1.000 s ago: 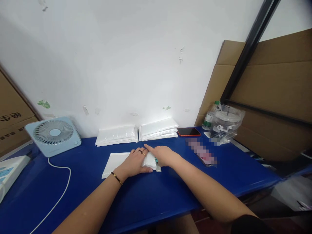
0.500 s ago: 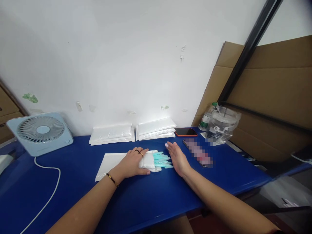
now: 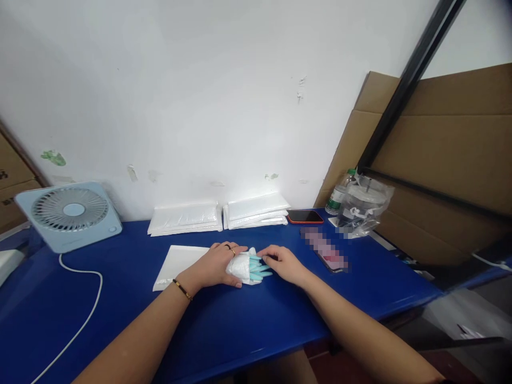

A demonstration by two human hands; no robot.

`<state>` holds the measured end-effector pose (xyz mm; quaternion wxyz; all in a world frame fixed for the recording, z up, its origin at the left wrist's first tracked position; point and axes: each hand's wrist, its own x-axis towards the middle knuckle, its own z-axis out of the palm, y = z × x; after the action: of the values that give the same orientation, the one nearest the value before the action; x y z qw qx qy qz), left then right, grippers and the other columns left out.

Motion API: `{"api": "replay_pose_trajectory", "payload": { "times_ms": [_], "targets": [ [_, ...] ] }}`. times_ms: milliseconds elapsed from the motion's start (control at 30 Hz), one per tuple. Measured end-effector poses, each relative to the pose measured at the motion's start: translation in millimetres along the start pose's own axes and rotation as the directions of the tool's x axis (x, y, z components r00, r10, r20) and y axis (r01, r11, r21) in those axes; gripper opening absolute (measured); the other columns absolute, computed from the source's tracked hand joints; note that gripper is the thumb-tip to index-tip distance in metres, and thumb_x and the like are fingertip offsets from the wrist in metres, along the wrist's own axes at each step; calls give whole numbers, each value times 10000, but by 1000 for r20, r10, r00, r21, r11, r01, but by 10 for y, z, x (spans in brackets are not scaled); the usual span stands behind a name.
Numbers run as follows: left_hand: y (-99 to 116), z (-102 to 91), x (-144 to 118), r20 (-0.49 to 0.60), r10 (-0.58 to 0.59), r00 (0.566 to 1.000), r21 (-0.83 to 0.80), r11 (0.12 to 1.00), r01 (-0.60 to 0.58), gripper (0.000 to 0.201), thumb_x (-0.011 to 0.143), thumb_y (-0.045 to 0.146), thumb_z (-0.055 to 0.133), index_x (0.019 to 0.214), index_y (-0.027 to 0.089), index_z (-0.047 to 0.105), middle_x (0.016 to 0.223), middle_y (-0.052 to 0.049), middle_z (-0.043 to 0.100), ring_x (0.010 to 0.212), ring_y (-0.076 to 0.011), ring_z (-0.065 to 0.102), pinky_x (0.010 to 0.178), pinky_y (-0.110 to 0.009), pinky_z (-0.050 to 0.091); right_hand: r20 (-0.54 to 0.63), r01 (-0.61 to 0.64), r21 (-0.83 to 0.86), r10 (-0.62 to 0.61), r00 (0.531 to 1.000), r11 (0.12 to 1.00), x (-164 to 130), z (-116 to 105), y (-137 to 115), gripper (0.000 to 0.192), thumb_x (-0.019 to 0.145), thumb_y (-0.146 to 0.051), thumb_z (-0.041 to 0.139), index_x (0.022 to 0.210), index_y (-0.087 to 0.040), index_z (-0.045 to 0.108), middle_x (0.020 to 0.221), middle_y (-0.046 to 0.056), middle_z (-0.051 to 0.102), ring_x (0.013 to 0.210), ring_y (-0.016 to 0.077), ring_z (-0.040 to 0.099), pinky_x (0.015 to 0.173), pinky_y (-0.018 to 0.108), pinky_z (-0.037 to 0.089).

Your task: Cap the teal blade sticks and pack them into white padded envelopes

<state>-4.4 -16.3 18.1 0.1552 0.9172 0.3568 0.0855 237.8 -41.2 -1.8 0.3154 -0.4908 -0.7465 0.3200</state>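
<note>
1. Both hands are together at the middle of the blue bench point(image 3: 248, 325), meeting over a small white bundle point(image 3: 240, 265) with pale teal sticks point(image 3: 258, 268) poking out of it.
2. Left hand point(image 3: 214, 265) lies flat, fingers pressing down on the white wrap; right hand point(image 3: 282, 263) comes in from the other side, fingertips pinching the teal ends.
3. The bundle sits squarely between the two hands, touching both.
4. Its long axis runs from left hand to right hand, teal tips pointing at the right hand.
5. Under the left wrist, a flat white mailer point(image 3: 176, 260) lies on the bench.
6. Beyond the hands, against the wall, sit two stacks of white mailers point(image 3: 184, 218) point(image 3: 256, 209).
7. Past the right hand: a clear plastic bag point(image 3: 366, 205) holding a dark item, contents too unclear to name.
</note>
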Motion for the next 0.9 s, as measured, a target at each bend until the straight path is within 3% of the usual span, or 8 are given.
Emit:
{"api": "replay_pose_trajectory", "payload": {
  "times_ms": [100,200,333,400,467,567,700,900],
  "targets": [
    [27,-90,-44,92,79,993,-50,996,-74,749,648,411,708,1323,362,386,1278,-10,528,1235,-271,384,1040,-443,200,175,-1,40,-6,985,999,-156,-20,-118,242,839,-274,495,920,-189,706,849,46,668,702,152,600,640,267,475],
    [52,-183,-127,164,141,976,-44,990,-136,662,716,180,598,1293,433,396,1322,61,501,1343,-252,235,1080,-533,12,307,65,54,-79,948,996,-303,-95,-252,233,788,-354,600,905,-177,697,803,39,649,652,133,577,581,240,455],
    [33,-234,-205,77,92,993,-46,995,-88,760,722,30,419,1359,424,289,1469,63,285,1391,-235,78,1068,-589,-41,352,268,20,-257,900,963,-377,-200,-330,411,627,-374,760,994,-212,674,997,52,597,797,153,574,662,243,473],
    [-30,-214,-204,-43,-13,999,-17,1000,13,634,781,93,396,1345,379,341,1467,37,293,1386,-233,104,1076,-583,-29,386,318,-8,-291,875,948,-363,-188,-320,413,645,-358,752,1026,-225,664,1012,50,583,798,145,575,650,229,474],
    [-132,-167,-188,-157,-158,975,23,986,164,449,859,251,381,1297,341,422,1436,9,353,1372,-247,156,1073,-595,-8,408,342,-34,-299,863,939,-339,-128,-295,360,698,-341,717,1031,-217,659,925,39,599,721,122,580,597,207,464],
    [-304,-83,-172,-172,-324,930,50,940,337,454,864,509,360,1259,318,478,1417,-36,384,1345,-310,206,1033,-644,85,358,407,-100,-348,866,908,-309,-10,-265,231,759,-312,669,956,-191,670,801,29,620,670,115,585,570,195,447],
    [-413,-23,-172,-81,-322,943,42,945,325,535,842,617,309,1279,348,462,1400,-34,409,1308,-314,275,1008,-606,206,261,529,-155,-482,836,834,-308,84,-259,117,828,-250,590,885,-175,658,810,46,656,743,129,610,646,205,468],
    [-393,-11,-147,-127,-281,951,43,956,289,526,857,605,276,1276,353,472,1345,-24,470,1260,-283,335,1000,-516,259,170,604,-422,-595,786,676,-330,205,-219,167,865,-148,464,809,-164,620,776,66,632,730,139,591,649,236,468]
  ]
}}
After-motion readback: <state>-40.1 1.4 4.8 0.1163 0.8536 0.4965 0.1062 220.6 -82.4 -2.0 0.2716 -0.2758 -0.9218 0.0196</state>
